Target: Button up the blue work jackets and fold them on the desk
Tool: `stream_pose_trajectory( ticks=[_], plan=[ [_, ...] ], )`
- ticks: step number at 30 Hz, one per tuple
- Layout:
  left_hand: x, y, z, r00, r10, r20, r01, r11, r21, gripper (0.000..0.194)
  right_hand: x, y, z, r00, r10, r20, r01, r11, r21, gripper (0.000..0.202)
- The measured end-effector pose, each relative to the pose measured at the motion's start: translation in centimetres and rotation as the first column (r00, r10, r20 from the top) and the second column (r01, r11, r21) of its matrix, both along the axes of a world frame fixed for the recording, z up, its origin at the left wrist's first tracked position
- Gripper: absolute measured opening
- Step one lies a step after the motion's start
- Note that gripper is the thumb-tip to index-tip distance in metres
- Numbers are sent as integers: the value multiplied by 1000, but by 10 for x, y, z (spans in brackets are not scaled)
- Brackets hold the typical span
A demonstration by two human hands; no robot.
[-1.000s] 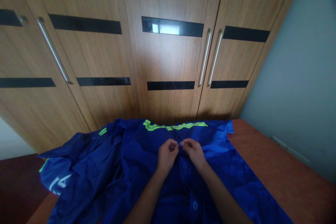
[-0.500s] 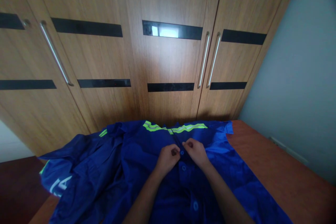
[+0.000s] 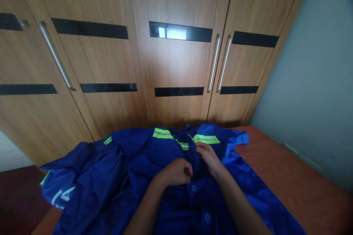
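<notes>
Hands: two, one left hand (image 3: 178, 172) and one right hand (image 3: 209, 157)
Blue garment (image 3: 149, 158): at least one; whether the bunched cloth (image 3: 96, 174) at the left is a second one cannot be told
Buttons (image 3: 193, 188) in clear sight: two, both on the front of the blue garment
Yellow-green bands (image 3: 206, 139): five patches clearly visible, three near the neck and two further left
White characters (image 3: 67, 193): partly folded away, exact number unclear
Bar handles (image 3: 56, 57): three, one at the left and a pair right of centre
Round knob (image 3: 24, 23): one
Black strips (image 3: 89, 28): eight, four in an upper row and four in a lower row
Worktop (image 3: 275, 159): one
</notes>
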State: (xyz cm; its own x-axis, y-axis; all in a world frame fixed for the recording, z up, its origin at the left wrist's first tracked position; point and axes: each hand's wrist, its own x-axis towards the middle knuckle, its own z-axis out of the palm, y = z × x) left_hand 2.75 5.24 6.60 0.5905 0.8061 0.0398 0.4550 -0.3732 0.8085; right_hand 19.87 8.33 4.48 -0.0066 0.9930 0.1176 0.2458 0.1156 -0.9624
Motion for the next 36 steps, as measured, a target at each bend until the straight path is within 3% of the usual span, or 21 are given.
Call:
stream_pose_trajectory(
  ticks=[2,5,9,14,19,22,25,31,36],
  plan=[
    [0,-1,10,998,45,-32,-43,998,43,12,5,-5,5,997,17,-74,-20,999,-34,19],
    [7,2,18,974,226,-32,-216,959,184,17,11,-9,4,992,14,-126,-22,998,-59,20],
    [20,12,1,917,396,-47,-362,876,320,34,15,-3,-6,996,-55,-70,52,998,-41,25],
    [24,15,-27,875,450,-181,-366,857,363,42,17,4,-20,955,-243,168,234,970,70,13],
    [15,18,-25,837,466,-288,-348,858,377,32,19,1,-21,879,-356,317,307,932,194,18],
    [13,19,-24,807,479,-345,-351,860,372,28,18,-2,-14,855,-310,415,195,935,296,24],
    [15,18,-26,778,494,-387,-360,857,370,29,15,-7,-7,755,-202,624,28,960,277,29],
    [22,15,-29,758,518,-397,-378,844,379,27,13,-15,-1,628,-199,752,99,979,177,14],
    [22,15,-33,782,536,-318,-419,830,369,20,18,-16,-2,682,-149,716,93,989,117,4]
  ],
)
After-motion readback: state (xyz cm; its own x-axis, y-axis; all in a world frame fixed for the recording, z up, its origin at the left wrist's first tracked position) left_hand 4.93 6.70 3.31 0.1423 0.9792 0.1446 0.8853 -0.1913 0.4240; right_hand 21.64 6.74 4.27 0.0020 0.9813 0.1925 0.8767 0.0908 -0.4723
